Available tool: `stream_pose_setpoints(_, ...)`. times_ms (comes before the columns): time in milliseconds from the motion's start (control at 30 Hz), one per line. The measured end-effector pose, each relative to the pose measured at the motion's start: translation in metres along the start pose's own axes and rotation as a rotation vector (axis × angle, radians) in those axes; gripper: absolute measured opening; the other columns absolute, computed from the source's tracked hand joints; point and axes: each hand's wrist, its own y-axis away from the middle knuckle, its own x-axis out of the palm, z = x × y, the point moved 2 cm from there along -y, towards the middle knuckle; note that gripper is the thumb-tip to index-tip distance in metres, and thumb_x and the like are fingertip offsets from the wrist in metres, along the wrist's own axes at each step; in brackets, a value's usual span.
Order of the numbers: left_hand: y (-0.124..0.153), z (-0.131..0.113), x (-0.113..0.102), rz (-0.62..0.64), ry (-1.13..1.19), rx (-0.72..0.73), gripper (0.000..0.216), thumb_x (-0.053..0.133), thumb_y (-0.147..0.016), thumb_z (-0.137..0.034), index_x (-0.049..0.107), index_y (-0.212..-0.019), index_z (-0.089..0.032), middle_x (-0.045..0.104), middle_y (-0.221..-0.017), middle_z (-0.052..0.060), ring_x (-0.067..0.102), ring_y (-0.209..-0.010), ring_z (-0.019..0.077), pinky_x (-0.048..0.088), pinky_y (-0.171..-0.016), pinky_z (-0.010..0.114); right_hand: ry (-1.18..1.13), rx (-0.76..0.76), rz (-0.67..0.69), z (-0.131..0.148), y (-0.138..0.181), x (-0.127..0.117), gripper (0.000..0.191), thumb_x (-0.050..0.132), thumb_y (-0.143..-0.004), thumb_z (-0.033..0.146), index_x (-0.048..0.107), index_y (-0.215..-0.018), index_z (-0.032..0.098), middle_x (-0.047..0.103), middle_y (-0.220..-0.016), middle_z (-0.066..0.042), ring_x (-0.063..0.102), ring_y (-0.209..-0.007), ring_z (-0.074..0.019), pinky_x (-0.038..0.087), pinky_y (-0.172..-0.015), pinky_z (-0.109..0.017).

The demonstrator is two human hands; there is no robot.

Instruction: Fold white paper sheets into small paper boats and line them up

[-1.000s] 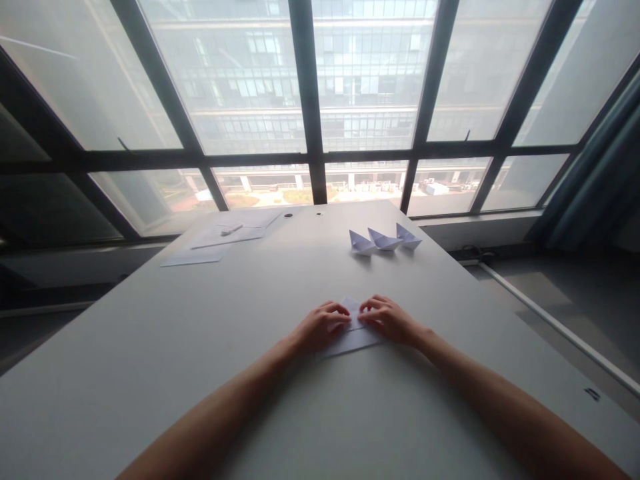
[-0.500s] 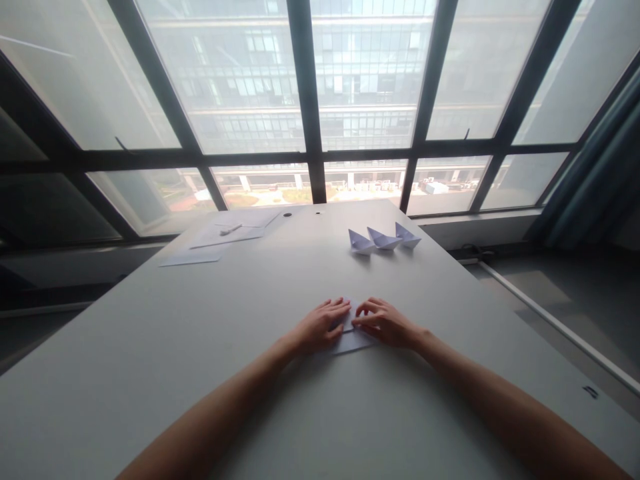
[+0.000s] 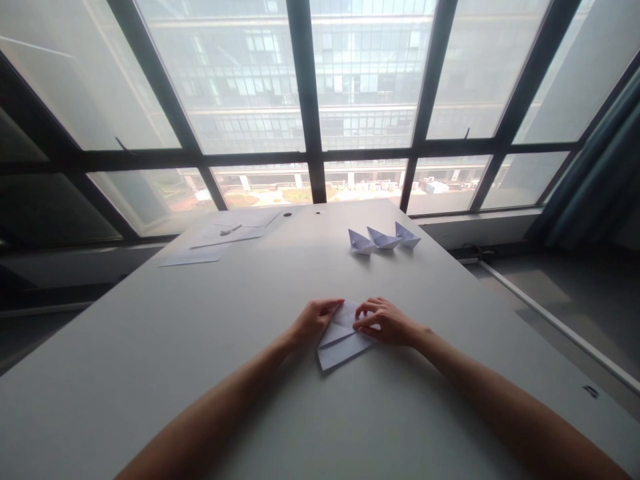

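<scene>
A folded sheet of white paper (image 3: 344, 348) lies on the table in front of me, pointed at the far end and with a folded-up flap across its near part. My left hand (image 3: 314, 321) is closed along its left slanting edge, thumb and fingers together near the tip. On the other side, my right hand (image 3: 389, 323) has curled fingers pinching at the paper's right part, covering that corner. Three white paper boats (image 3: 384, 239) stand in a row farther off, to the right.
Loose white sheets (image 3: 210, 253) lie at the table's far left, with a small whitish object (image 3: 231, 230) on top. The white table (image 3: 150, 347) reaches to large windows. A dark mark or clip (image 3: 591, 391) is near its right edge. A blue curtain (image 3: 580, 180) hangs at right.
My left hand has gone from lying flat over the paper to gripping its left edge, uncovering the flap and near corner. My right hand has barely moved.
</scene>
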Motion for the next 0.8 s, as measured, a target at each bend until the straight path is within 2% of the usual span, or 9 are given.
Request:
stream_pose_setpoints(67,0.001,-0.002,0.002,0.017,-0.102,0.086,0.03,0.054,-0.093,-0.022,0.072,-0.118,-0.019,0.071,-0.123,0.008,0.066,-0.115,0.0268,0.05,-0.104,0.044,0.0,-0.01,-0.006,-0.001,0.0,-0.001,0.015,0.064,-0.094,0.026,0.076,-0.102,0.03,0.072,-0.107,-0.003,0.063,-0.096,-0.0183,0.043,-0.094,-0.036)
stream_pose_setpoints(133,0.003,-0.007,0.004,0.099,-0.254,0.193,0.03,0.054,-0.092,-0.018,0.072,-0.115,-0.024,0.066,-0.132,0.005,0.055,-0.13,0.0264,0.037,-0.115,0.046,0.002,-0.012,-0.015,-0.002,0.0,-0.001,0.014,0.065,-0.093,0.026,0.076,-0.099,0.03,0.073,-0.106,-0.003,0.064,-0.097,-0.0182,0.043,-0.095,-0.036)
stream_pose_setpoints(200,0.006,-0.01,0.006,0.193,-0.379,0.232,0.037,0.052,-0.092,-0.016,0.067,-0.124,-0.027,0.056,-0.145,0.003,0.041,-0.142,0.0257,0.027,-0.12,0.048,0.006,-0.004,-0.023,-0.001,0.0,-0.001,0.012,0.067,-0.091,0.027,0.077,-0.098,0.03,0.074,-0.106,-0.002,0.065,-0.098,-0.0182,0.042,-0.098,-0.037)
stream_pose_setpoints(267,0.009,-0.011,0.007,0.261,-0.464,0.223,0.047,0.052,-0.094,-0.019,0.055,-0.14,-0.028,0.042,-0.156,0.004,0.03,-0.148,0.025,0.021,-0.122,0.047,0.019,0.028,-0.035,-0.001,0.001,-0.001,0.009,0.07,-0.089,0.029,0.077,-0.095,0.03,0.074,-0.107,-0.002,0.066,-0.099,-0.0183,0.039,-0.103,-0.039)
stream_pose_setpoints(367,0.011,-0.01,0.007,0.336,-0.539,0.213,0.06,0.05,-0.098,-0.033,0.033,-0.155,-0.025,0.025,-0.163,0.008,0.02,-0.151,0.0262,0.016,-0.123,0.047,0.04,0.1,-0.066,-0.001,0.001,0.0,0.007,0.073,-0.086,0.034,0.076,-0.089,0.028,0.074,-0.107,-0.001,0.068,-0.097,-0.0185,0.034,-0.11,-0.043)
stream_pose_setpoints(433,0.011,-0.009,0.007,0.377,-0.559,0.218,0.066,0.047,-0.1,-0.046,0.025,-0.158,-0.023,0.018,-0.164,0.01,0.015,-0.152,0.0278,0.012,-0.123,0.048,0.043,0.131,-0.091,-0.001,0.0,0.002,0.009,0.073,-0.087,0.036,0.075,-0.086,0.027,0.075,-0.104,-0.001,0.068,-0.096,-0.0185,0.036,-0.108,-0.042)
stream_pose_setpoints(600,0.01,-0.009,0.005,0.449,-0.552,0.239,0.092,0.05,-0.089,-0.072,0.016,-0.16,-0.023,0.01,-0.164,0.012,0.009,-0.152,0.0303,0.006,-0.123,0.046,0.036,0.136,-0.09,-0.002,-0.001,0.004,0.006,0.074,-0.086,0.031,0.074,-0.086,0.025,0.074,-0.102,-0.004,0.067,-0.095,-0.0201,0.046,-0.094,-0.037)
stream_pose_setpoints(700,0.01,-0.009,0.003,0.464,-0.547,0.245,0.103,0.053,-0.083,-0.077,0.013,-0.16,-0.022,0.008,-0.164,0.013,0.008,-0.152,0.0316,0.004,-0.123,0.047,0.022,0.139,-0.083,-0.004,-0.001,0.003,0.005,0.074,-0.086,0.029,0.073,-0.087,0.025,0.074,-0.103,-0.004,0.067,-0.094,-0.0202,0.047,-0.091,-0.036)
stream_pose_setpoints(800,0.01,-0.011,0.003,0.462,-0.529,0.255,0.104,0.055,-0.082,-0.077,0.013,-0.16,-0.023,0.007,-0.165,0.013,0.007,-0.152,0.0324,0.005,-0.123,0.048,0.015,0.134,-0.083,-0.005,0.0,0.004,0.005,0.073,-0.087,0.029,0.073,-0.087,0.025,0.073,-0.102,-0.004,0.066,-0.094,-0.0202,0.047,-0.09,-0.036)
